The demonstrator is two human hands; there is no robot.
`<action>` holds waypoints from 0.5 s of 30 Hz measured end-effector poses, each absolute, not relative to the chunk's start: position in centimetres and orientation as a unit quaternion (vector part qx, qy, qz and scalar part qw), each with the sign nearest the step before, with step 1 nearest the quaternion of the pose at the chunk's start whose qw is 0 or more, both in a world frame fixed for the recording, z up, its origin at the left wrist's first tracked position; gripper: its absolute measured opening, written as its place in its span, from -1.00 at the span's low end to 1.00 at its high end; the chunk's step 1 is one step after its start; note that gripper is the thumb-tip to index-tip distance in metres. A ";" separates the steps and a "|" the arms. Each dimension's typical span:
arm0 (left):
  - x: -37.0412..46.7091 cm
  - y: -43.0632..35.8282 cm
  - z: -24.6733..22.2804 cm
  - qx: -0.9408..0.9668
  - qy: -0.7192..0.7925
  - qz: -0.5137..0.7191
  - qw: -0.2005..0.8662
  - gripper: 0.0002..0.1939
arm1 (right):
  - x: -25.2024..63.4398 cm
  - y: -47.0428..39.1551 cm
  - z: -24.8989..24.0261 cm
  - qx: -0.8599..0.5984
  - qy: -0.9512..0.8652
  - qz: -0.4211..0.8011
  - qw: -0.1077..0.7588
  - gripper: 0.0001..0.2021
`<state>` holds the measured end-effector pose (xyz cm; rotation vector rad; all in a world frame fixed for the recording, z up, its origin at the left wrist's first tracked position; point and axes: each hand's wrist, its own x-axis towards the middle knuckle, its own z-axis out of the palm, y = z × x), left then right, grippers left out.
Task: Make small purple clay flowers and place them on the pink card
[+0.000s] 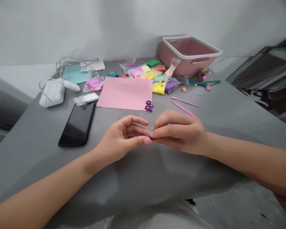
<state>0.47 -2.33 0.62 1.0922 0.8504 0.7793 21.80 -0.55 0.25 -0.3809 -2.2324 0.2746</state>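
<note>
Between my two hands is a small piece of purple clay (149, 137), mostly hidden by the fingers. My left hand (127, 135) pinches it from the left with the thumb in front. From the right, the fingertips of my right hand (181, 132) press together on the same piece. Just beyond the hands, small purple clay flowers (148, 106) with yellow centres lie on the right front corner of a pink sheet (126, 92). Two pink modelling tools (184, 108) rest on the table behind my right hand.
Bags of coloured clay (145, 71) lie scattered behind the sheet. A pink basket (190, 54) with a white rim stands at the back right. To the left are a black phone (77, 124), a white power strip (52, 92) with cables and a teal sheet (75, 73).
</note>
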 end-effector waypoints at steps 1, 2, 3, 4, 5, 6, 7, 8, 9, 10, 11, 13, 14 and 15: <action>0.5 -2.3 0.6 0.489 0.381 0.351 0.702 -0.62 | 21.8 -0.6 0.3 -0.149 -0.889 0.108 0.419 -0.95; 0.5 -2.3 0.6 0.489 0.379 0.352 0.703 -0.63 | 21.8 -0.6 0.3 -0.146 -0.889 0.107 0.420 -0.95; 0.5 -2.3 0.6 0.489 0.378 0.351 0.703 -0.63 | 21.8 -0.6 0.3 -0.143 -0.889 0.107 0.421 -0.95; 0.4 -2.3 0.6 0.491 0.377 0.351 0.703 -0.64 | 21.8 -0.7 0.3 -0.141 -0.889 0.109 0.421 -0.95; 0.4 -2.3 0.6 0.493 0.376 0.350 0.702 -0.65 | 21.8 -0.7 0.3 -0.140 -0.889 0.114 0.421 -0.96; 0.4 -2.3 0.6 0.496 0.375 0.350 0.701 -0.66 | 21.8 -0.7 0.4 -0.142 -0.887 0.122 0.422 -0.96; 0.4 -2.3 0.6 0.497 0.373 0.350 0.700 -0.68 | 21.8 -0.7 0.4 -0.146 -0.884 0.131 0.424 -0.96; 0.4 -2.3 0.6 0.499 0.374 0.353 0.698 -0.69 | 21.9 -0.7 0.5 -0.155 -0.879 0.138 0.429 -0.96; 0.4 -2.3 0.6 0.500 0.376 0.356 0.694 -0.71 | 21.9 -0.7 0.6 -0.168 -0.872 0.145 0.436 -0.96; 0.4 -2.3 0.5 0.503 0.381 0.360 0.687 -0.73 | 22.0 -0.7 0.7 -0.184 -0.865 0.150 0.443 -0.96; 0.4 -2.3 0.5 0.508 0.386 0.363 0.679 -0.74 | 22.0 -0.6 0.8 -0.202 -0.857 0.153 0.449 -0.96; 0.4 -2.3 0.5 0.517 0.403 0.364 0.662 -0.76 | 22.1 -0.5 0.8 -0.233 -0.843 0.160 0.458 -0.97; 0.4 -2.3 0.5 0.517 0.410 0.364 0.657 -0.76 | 22.2 -0.4 0.8 -0.245 -0.838 0.166 0.459 -0.97; 0.3 -2.3 0.5 0.515 0.416 0.365 0.655 -0.74 | 22.2 -0.3 0.8 -0.257 -0.834 0.175 0.456 -0.95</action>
